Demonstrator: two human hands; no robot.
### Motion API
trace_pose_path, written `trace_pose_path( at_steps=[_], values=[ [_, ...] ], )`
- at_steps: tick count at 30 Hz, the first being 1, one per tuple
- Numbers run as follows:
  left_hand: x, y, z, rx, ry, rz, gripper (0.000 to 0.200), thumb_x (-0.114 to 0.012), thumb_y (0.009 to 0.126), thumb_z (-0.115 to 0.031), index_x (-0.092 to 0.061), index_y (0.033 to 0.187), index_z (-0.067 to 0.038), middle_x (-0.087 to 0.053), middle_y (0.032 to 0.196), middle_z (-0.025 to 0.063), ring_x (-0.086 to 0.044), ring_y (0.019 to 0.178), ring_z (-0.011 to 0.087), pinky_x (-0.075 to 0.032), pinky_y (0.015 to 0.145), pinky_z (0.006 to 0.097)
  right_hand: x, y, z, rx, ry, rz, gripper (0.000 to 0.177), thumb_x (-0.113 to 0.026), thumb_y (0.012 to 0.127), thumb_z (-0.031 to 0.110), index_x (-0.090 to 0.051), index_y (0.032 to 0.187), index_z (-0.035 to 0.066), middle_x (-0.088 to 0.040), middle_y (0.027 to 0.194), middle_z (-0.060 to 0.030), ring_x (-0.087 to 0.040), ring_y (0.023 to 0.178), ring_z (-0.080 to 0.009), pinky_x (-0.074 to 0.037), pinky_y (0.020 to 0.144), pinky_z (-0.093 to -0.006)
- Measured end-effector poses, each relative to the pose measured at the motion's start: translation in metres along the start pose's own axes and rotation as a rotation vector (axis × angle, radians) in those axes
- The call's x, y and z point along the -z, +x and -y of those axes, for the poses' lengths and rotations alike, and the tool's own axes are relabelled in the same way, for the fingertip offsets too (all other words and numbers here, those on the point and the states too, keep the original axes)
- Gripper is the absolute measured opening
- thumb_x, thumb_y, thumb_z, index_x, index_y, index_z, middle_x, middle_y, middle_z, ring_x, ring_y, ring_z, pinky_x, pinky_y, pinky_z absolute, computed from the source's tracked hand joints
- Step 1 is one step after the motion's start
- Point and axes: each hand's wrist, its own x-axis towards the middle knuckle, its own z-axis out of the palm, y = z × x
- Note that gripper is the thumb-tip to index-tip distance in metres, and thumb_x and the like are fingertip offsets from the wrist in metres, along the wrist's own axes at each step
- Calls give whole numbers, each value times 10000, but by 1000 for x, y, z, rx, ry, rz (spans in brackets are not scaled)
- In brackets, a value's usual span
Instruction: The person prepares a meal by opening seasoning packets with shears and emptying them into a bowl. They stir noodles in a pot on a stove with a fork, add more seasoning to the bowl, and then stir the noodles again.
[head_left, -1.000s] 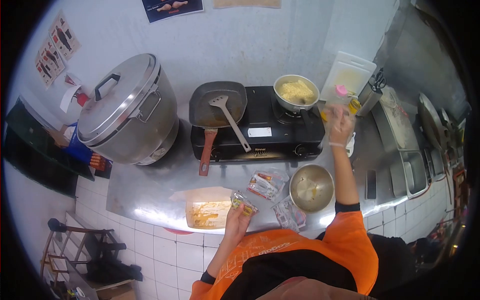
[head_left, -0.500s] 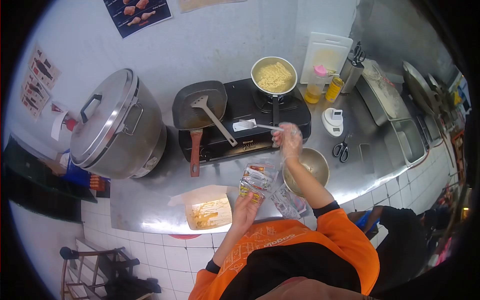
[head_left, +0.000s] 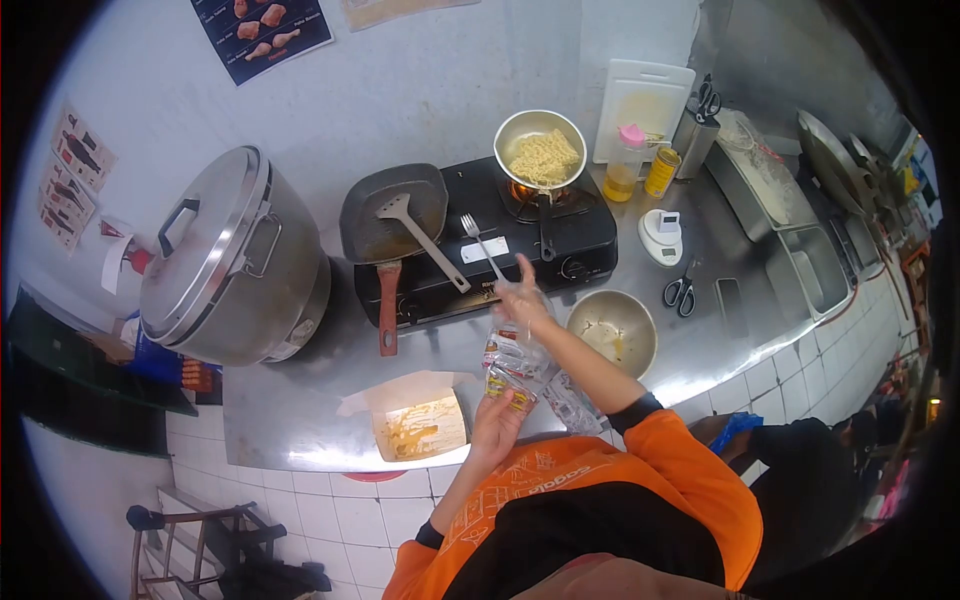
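At the front of the tabletop [head_left: 290,392], the left hand [head_left: 497,422] gripped a seasoning packet [head_left: 508,385] while the gloved right hand [head_left: 522,300] held a fork [head_left: 480,243] by its handle end, tines over the stove [head_left: 585,235], a loose-looking hold that probably wanted firming before the fork did any work.

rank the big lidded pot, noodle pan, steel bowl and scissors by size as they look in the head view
1. big lidded pot, clearly largest
2. noodle pan and steel bowl: look about alike, so not ranked
3. scissors, smallest
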Motion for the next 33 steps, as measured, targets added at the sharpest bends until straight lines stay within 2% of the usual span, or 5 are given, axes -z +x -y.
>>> trace_pose_path(
  at_steps=[2,6,8,13,33],
  values=[
    [-1,-2,-1,-10,18,2,264,-526,904,-45,-452,1157,-54,-579,1046,75,-582,977,193,-474,901,392,12,1,-29,674,-761,-333,644,-628,805,146,-320,1367,88,-572,1094,-201,-613,892,-296,-501,803,-390],
    [15,-7,-2,-24,-2,-22,274,-520,904,-36,-447,1167,-60,-584,1048,76,-587,979,199,-474,900,409,61,25,-19,548,-663,-536,580,-594,802,148,-348,1322,77,-600,939,-188,-612,889,-331,-502,785,-402],
    [15,-12,0,-18,2,-10,273,-518,905,-35,-448,1167,-60,-586,1045,75,-589,974,200,-473,901,412,59,30,9,-130,114,-412,378,-579,819,131,-451,1172,87,-597,972,-139,-597,607,-241,-504,536,-378],
    [8,-15,-11,-56,3,-47,268,-515,905,-31,-450,1163,-59,-591,1042,74,-594,974,210,-470,906,426,82,7,26,508,-603,-595,182,-593,819,267,-625,904,110,-641,880,-110,-646,777,-270,-506,691,-381],
    [19,-31,-26,-99,12,-41,250,-520,895,-19,-466,1135,-57,-586,1045,89,-589,992,224,-470,907,462,65,19,68,845,-1598,-122,92,-565,776,179,-629,785,113,-616,776,-99,-637,735,-287,-505,664,-423]
  ],
)
